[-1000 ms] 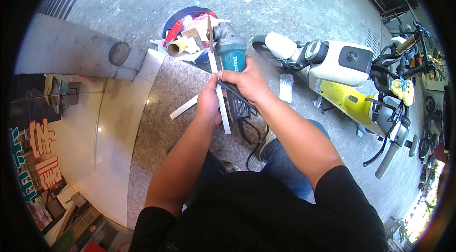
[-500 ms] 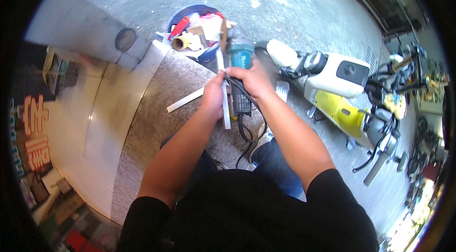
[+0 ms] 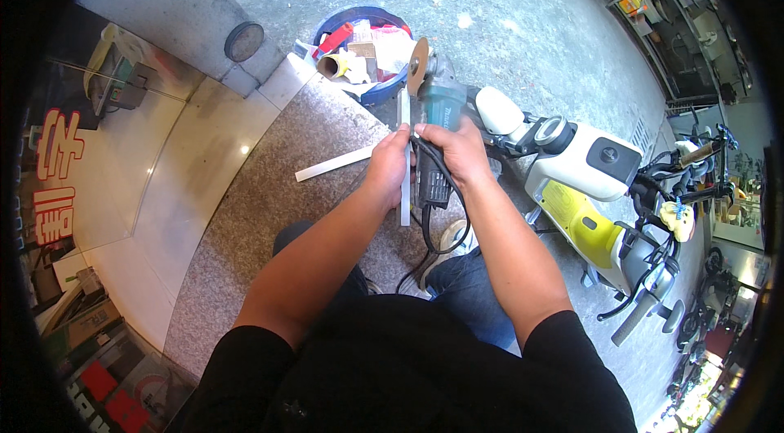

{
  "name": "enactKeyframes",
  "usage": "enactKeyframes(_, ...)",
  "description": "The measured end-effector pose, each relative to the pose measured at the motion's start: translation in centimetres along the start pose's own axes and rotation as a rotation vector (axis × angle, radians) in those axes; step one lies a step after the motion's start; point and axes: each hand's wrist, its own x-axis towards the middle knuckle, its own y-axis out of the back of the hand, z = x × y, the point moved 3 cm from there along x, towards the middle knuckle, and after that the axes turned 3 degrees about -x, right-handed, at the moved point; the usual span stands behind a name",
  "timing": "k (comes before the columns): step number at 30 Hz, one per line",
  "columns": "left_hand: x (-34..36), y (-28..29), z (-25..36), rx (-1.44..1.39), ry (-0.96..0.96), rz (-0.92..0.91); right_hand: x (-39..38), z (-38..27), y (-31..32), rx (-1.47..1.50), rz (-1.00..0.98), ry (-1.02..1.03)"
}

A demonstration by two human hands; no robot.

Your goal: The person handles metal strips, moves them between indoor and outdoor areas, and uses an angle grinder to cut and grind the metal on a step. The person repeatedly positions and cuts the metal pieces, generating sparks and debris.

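My right hand (image 3: 463, 147) is wrapped round a teal and black angle grinder (image 3: 443, 104), its brown disc (image 3: 417, 65) at the far end. A loop of the black power cord (image 3: 442, 162) hangs by that hand. My left hand (image 3: 387, 165) is closed on a slim white bar (image 3: 405, 203) that points away from me, alongside the grinder. The bar's far end is just below the disc; whether they touch I cannot tell. Another white strip (image 3: 333, 163) slants out left of my left hand over the stone step; its inner end is hidden by the hand.
A round blue bin (image 3: 384, 93) full of scraps stands beyond the step (image 3: 260, 225). To the right is a white and yellow scooter (image 3: 578, 216), close to my right hand. A grey pillar (image 3: 175, 4) rises at the far left beside pale tiles (image 3: 122, 241).
The view has shifted, so the scene sits differently. The grinder has turned a little, and its disc shows more of its face. Both hands keep their hold.
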Motion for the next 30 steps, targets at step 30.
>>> enactKeyframes(30, 0.68, -0.08, -0.16, 0.039, 0.001, 0.011, 0.09, 0.07, 0.29, -0.06, 0.038, 0.046)
